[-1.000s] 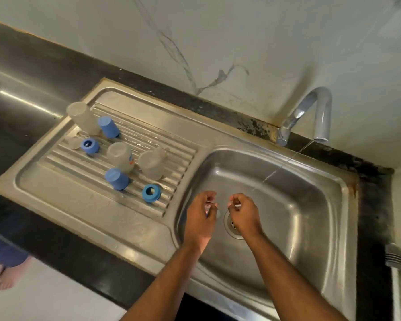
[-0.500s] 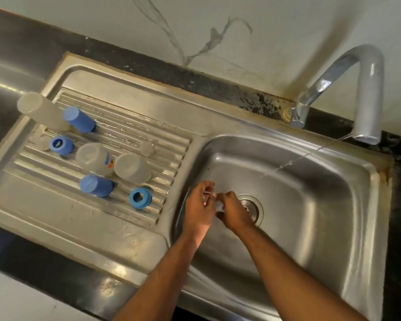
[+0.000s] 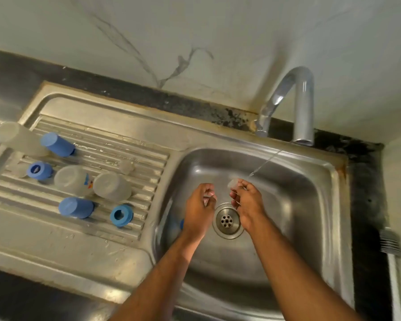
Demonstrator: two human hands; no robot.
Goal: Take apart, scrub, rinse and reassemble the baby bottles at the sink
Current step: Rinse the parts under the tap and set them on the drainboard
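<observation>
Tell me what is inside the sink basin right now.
In the sink basin: the drain, both hands, the right hand pinching a clear teat under the water stream. A blue piece shows behind the left hand, mostly covered.

This is looking like a home kitchen: a stainless-steel sink basin (image 3: 310, 205) with a ribbed steel draining board (image 3: 130, 144) is sitting in a dark polished stone countertop (image 3: 9, 72), a curved chrome tap (image 3: 301, 100) is running a thin stream of water, and a white veined marble-look wall (image 3: 195, 31) is rising behind, with grime showing along the back joint.
</observation>
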